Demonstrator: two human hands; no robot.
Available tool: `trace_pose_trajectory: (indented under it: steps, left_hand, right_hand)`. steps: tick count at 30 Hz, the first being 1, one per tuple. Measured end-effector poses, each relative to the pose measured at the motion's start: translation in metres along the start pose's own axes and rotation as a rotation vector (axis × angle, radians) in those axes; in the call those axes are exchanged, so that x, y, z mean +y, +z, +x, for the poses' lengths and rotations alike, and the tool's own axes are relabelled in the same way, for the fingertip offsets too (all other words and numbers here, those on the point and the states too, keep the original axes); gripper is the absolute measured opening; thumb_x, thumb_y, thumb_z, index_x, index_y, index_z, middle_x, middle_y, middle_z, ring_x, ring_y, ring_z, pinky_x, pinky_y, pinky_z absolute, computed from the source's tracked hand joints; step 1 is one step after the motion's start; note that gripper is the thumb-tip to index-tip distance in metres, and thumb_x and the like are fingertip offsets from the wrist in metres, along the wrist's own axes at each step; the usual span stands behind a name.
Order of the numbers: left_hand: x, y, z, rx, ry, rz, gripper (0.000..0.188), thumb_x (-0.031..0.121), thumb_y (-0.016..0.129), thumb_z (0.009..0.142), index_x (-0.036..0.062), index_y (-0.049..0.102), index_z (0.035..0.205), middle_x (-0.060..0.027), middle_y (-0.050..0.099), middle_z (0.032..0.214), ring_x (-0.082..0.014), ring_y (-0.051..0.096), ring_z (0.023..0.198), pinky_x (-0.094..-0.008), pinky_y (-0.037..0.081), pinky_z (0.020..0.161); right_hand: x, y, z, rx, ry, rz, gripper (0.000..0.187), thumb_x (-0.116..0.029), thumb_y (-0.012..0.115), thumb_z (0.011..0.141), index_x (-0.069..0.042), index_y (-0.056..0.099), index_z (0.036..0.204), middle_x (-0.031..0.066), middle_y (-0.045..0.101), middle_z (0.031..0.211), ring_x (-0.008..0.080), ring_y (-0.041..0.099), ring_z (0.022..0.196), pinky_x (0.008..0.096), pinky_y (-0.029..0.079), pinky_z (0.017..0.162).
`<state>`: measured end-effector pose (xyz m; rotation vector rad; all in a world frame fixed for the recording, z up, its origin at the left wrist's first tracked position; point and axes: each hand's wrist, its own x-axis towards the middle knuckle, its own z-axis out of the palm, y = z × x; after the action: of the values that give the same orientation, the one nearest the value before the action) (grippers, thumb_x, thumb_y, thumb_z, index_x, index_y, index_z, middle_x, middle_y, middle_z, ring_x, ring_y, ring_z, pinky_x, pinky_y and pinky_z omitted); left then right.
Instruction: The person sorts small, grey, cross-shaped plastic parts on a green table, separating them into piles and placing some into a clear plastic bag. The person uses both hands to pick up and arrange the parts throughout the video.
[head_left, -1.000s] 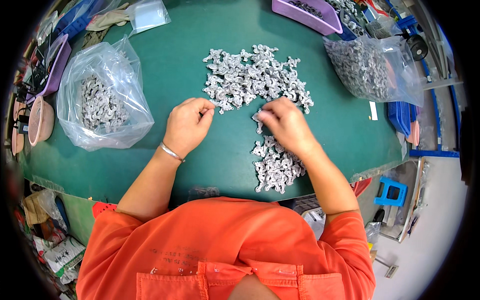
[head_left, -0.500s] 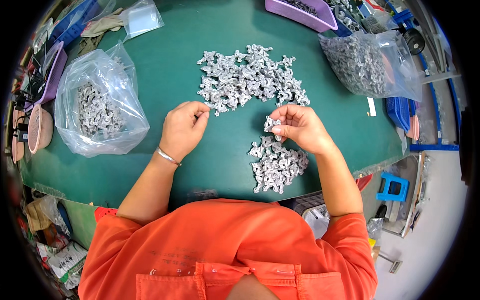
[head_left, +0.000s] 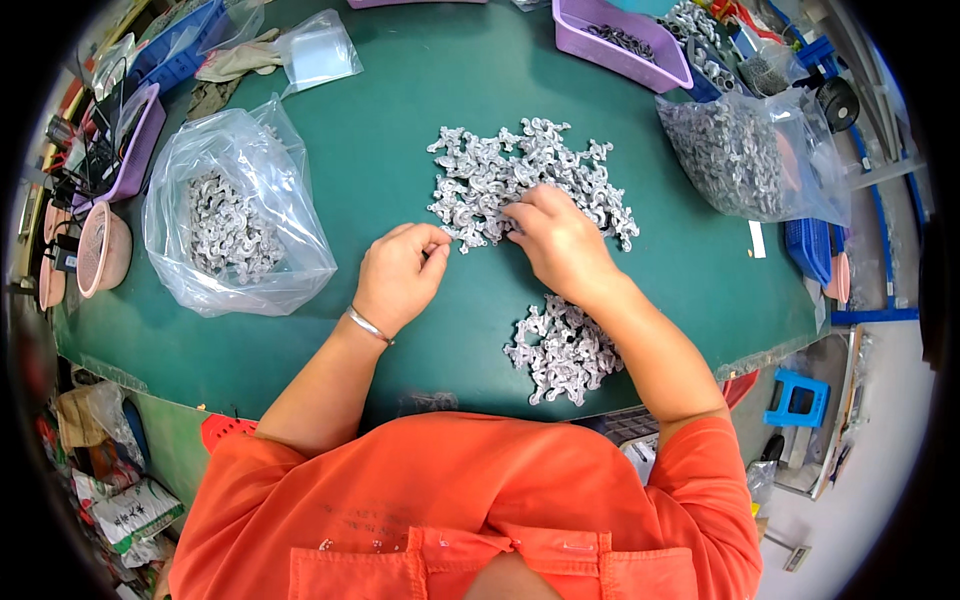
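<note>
A large heap of small grey cast metal parts (head_left: 480,190) lies spread on the green table. My left hand (head_left: 400,275), a silver bangle on its wrist, rests at the heap's near left edge. Its fingers are curled, with the fingertips against the outermost parts; whether they grip one is hidden. My right hand (head_left: 560,245) reaches over the near side of the heap, fingers bent down among the parts. What its fingertips hold, if anything, does not show. Below my right wrist sits a smaller pile of the same metal parts (head_left: 562,355), close to the table's front edge.
An open clear plastic bag (head_left: 165,245) with similar parts stands on the left. Another filled bag (head_left: 725,150) lies at the far right, near a purple bin (head_left: 625,65). Pink baskets (head_left: 105,250) line the left rim. A blue stool (head_left: 797,398) is on the floor at right.
My right hand has moved from the smaller pile, where it held a metal part, forward and left to the large heap. My left hand stays by the heap's edge. The whole view has shifted slightly.
</note>
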<state>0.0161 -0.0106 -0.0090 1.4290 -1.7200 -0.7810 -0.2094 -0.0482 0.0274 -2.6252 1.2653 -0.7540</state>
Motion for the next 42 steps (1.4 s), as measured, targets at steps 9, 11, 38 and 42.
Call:
trace_pose_trajectory:
  steps: [9,11,38,42]
  left_hand:
    - [-0.001,0.001,-0.002,0.012,0.018,0.012,0.01,0.004,0.068,0.085,-0.0015,0.069,0.094,-0.0106,0.067,0.082,-0.0145,0.064,0.065,-0.0269,0.051,0.06]
    - [-0.001,0.001,-0.001,0.007,0.033,0.016,0.01,0.004,0.068,0.085,-0.0017,0.069,0.094,-0.0104,0.067,0.082,-0.0144,0.063,0.064,-0.0269,0.051,0.06]
    - [-0.001,0.001,0.0,0.008,0.043,0.015,0.01,0.005,0.068,0.086,-0.0016,0.069,0.093,-0.0094,0.066,0.082,-0.012,0.06,0.06,-0.0265,0.049,0.057]
    - [-0.002,0.002,-0.001,0.014,0.049,0.026,0.01,0.005,0.068,0.086,-0.0019,0.069,0.093,-0.0094,0.066,0.082,-0.0114,0.059,0.06,-0.0258,0.048,0.057]
  right_hand:
    - [-0.017,-0.037,-0.021,-0.531,0.73,0.497,0.029,-0.022,0.068,0.091,0.003,0.069,0.106,0.0177,0.07,0.082,0.0224,0.069,0.067,0.0348,0.054,0.064]
    - [-0.004,-0.04,-0.024,-0.407,0.813,0.595,0.021,-0.011,0.061,0.095,0.003,0.066,0.11,0.0057,0.066,0.083,0.0104,0.063,0.068,0.0267,0.052,0.061]
    - [-0.001,-0.017,-0.041,-0.103,0.301,0.176,0.017,-0.015,0.069,0.087,-0.003,0.066,0.098,0.0152,0.064,0.092,0.037,0.064,0.086,0.0446,0.053,0.076]
    - [-0.012,-0.018,-0.042,-0.188,0.235,0.302,0.019,-0.016,0.069,0.087,-0.005,0.064,0.101,0.014,0.063,0.095,0.0355,0.063,0.091,0.0437,0.053,0.078]
